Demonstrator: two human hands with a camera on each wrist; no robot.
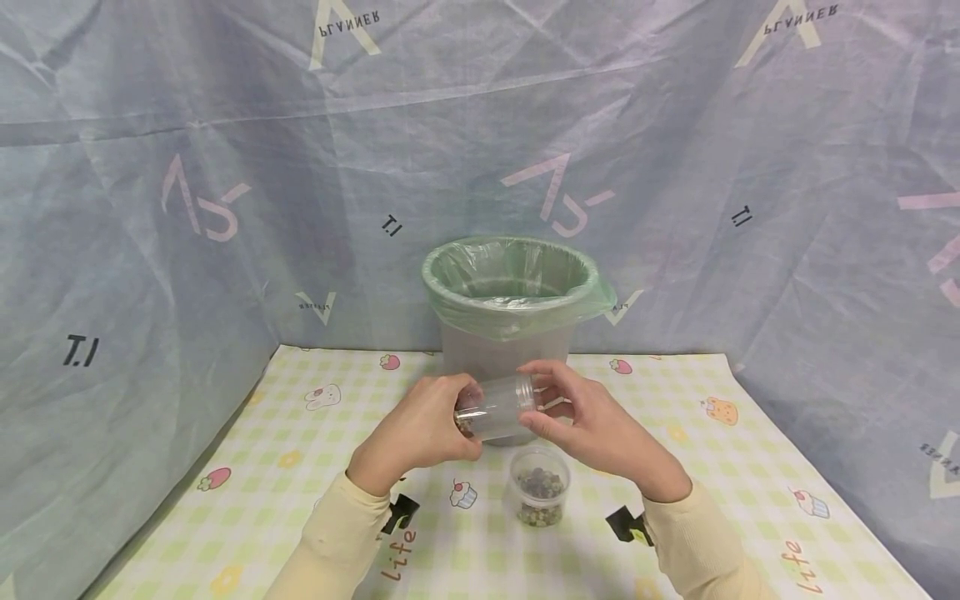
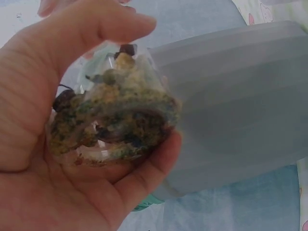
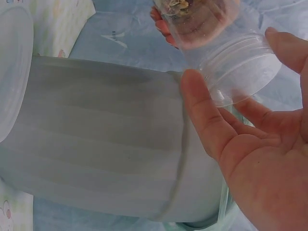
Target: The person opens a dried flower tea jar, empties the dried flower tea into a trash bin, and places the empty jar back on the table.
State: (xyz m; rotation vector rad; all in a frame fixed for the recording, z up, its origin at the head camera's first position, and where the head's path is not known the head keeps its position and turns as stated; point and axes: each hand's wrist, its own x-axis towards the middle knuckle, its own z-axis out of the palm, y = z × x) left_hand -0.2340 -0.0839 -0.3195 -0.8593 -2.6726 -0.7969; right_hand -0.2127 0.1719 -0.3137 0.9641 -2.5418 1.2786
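Observation:
A clear plastic jar (image 1: 501, 408) is tilted nearly onto its side between the two hands, just in front of the bin. My left hand (image 1: 426, 423) grips its base, where dried yellowish-green and dark bits (image 2: 115, 115) have gathered. At the threaded neck (image 3: 240, 67), my right hand (image 1: 592, 417) holds the rim between thumb and fingers. Below them on the table stands a second clear plastic container (image 1: 540, 492), upright, with similar dried bits inside.
A grey bin (image 1: 468, 346) lined with a green plastic bag (image 1: 517, 312) stands behind the hands. A checked, patterned cloth (image 1: 337, 450) covers the table. Grey-blue fabric (image 1: 315, 208) hangs at the back and both sides.

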